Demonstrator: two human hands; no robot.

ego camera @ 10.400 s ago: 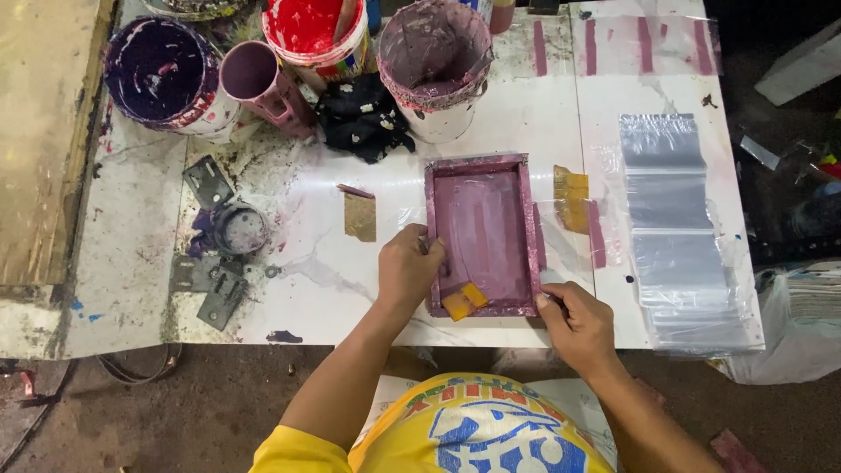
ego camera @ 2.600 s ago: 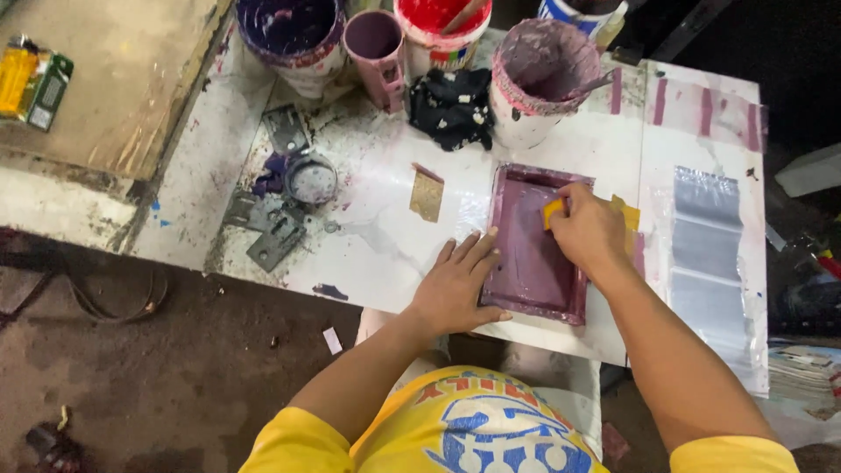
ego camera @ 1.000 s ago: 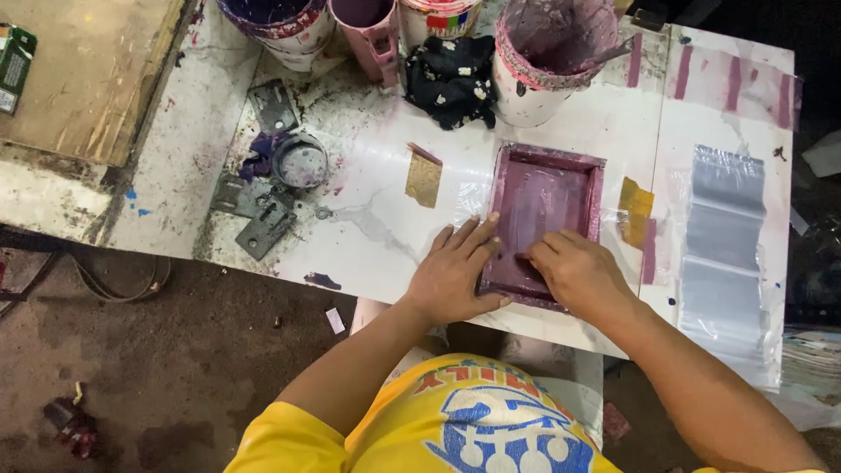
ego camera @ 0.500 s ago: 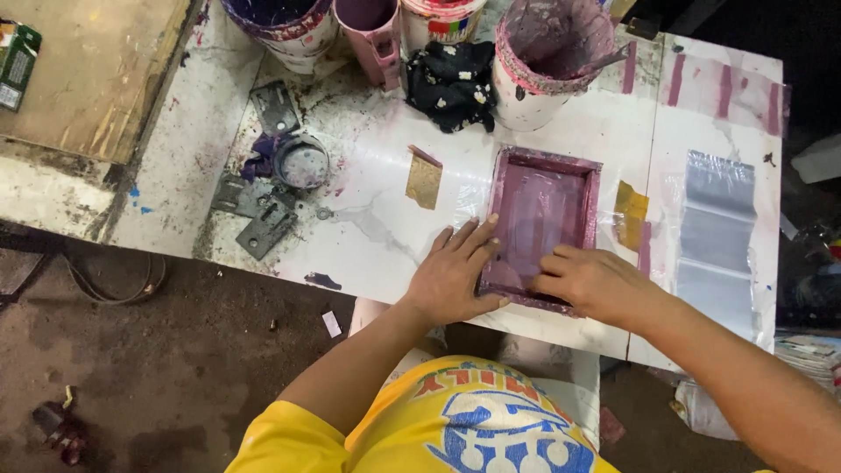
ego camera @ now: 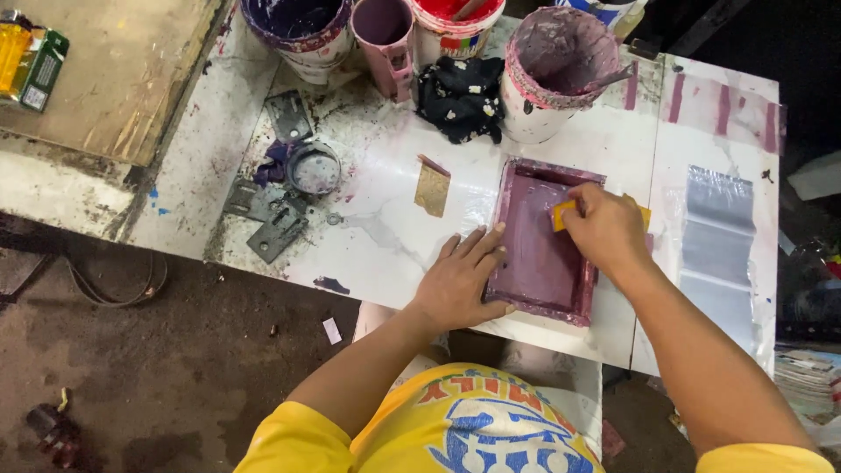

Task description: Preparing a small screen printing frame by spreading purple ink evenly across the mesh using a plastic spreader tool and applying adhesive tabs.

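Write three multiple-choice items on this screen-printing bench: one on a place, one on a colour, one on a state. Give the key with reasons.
1. Where does the left hand rest?
A. on the near left edge of the purple frame
B. in a paint bucket
C. on the black cloth

2. What colour is the small pad that the right hand holds?
A. green
B. yellow
C. white

3. How does the frame lie?
A. propped upright
B. upside down on the floor
C. flat on the white table

Key: 1 A, the fingers overlap its left rim. 2 B, a yellow corner shows beside the fingers. 3 C, all four sides sit on the tabletop.
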